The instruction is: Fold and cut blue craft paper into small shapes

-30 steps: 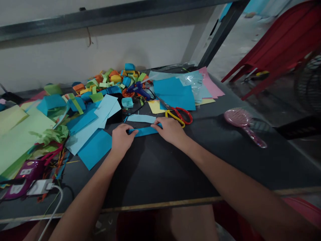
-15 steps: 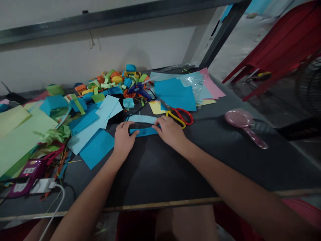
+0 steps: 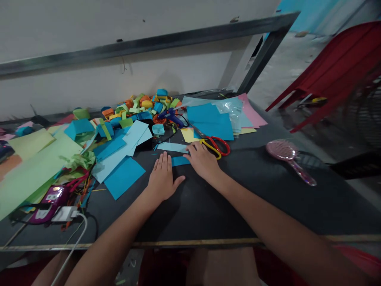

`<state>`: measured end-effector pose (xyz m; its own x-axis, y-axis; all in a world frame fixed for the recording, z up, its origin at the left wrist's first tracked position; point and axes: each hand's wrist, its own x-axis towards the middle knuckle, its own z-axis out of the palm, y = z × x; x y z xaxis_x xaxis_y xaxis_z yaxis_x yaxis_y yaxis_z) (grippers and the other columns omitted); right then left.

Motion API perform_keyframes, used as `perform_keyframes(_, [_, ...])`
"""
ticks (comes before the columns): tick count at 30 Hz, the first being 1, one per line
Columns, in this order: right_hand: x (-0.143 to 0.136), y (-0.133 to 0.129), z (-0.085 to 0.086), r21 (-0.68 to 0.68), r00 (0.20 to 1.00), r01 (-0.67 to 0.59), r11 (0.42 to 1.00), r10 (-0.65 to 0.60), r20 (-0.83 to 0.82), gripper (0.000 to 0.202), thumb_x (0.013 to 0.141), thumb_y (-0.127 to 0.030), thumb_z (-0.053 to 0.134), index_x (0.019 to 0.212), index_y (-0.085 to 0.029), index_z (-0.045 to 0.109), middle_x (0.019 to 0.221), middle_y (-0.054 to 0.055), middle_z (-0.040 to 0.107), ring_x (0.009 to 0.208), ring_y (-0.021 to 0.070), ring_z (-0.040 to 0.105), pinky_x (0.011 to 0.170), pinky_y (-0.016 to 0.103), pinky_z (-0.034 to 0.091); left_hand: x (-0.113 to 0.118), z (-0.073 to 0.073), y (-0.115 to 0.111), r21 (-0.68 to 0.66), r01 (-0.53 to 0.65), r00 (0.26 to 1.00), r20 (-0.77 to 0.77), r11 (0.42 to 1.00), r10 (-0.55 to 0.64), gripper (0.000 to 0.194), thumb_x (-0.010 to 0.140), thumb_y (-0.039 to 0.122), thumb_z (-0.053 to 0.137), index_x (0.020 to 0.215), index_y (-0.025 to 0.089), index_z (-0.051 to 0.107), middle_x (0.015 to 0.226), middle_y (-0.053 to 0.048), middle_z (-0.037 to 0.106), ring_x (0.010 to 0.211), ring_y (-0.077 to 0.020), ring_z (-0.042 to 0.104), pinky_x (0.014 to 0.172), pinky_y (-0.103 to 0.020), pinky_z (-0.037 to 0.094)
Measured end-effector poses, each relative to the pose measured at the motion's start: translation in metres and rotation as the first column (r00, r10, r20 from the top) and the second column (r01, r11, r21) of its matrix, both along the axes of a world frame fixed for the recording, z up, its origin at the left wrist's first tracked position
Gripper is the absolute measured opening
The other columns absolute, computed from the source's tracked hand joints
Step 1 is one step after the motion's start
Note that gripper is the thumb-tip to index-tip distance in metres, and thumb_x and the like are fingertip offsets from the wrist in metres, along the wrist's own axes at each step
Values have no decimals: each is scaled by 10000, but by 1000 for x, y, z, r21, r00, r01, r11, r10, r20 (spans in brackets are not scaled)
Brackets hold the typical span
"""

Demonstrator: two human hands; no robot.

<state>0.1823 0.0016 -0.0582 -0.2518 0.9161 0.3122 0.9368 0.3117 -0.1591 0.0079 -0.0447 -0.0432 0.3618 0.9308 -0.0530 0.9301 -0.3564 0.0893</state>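
Note:
My left hand [image 3: 163, 177] lies flat, fingers together and thumb spread, over the left part of a blue paper strip [image 3: 180, 161]. At the strip's other end my right hand [image 3: 203, 159] is closed with curled fingers, its thumb on the strip; the exact grip is hidden. Just behind, a pale blue paper strip [image 3: 172, 147] lies on the table, its right end by my right fingertips. Scissors [image 3: 220, 146] with one red and one yellow handle rest behind my right hand. A blue glue gun [image 3: 172, 116] sits farther back.
Folded coloured paper pieces [image 3: 143, 105] are heaped by the wall. Paper sheets [image 3: 125, 177] spread to the left, near a purple device [image 3: 49, 202] and a white cable [image 3: 81, 228]. A pink hairbrush [image 3: 285, 153] lies right. A red chair [image 3: 336, 67] stands beyond the table.
My left hand has gone from pinching the blue strip's left end to lying flat over it. My right hand stays at the right end. The camera view has shifted slightly.

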Motion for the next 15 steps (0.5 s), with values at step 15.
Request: perform_keyframes(15, [-17,-20,11,-33,915,-376,926,365,-170,433,989,-312,356,1366,-166,514,1468,108,461,1363,263,404,1106,450,371,-1,-10,-2,30,-11,1000,-11,999,12,829,918,568,314,1481,-34,227,1575,-234,165,1476,-340,130,1191,-466,201])
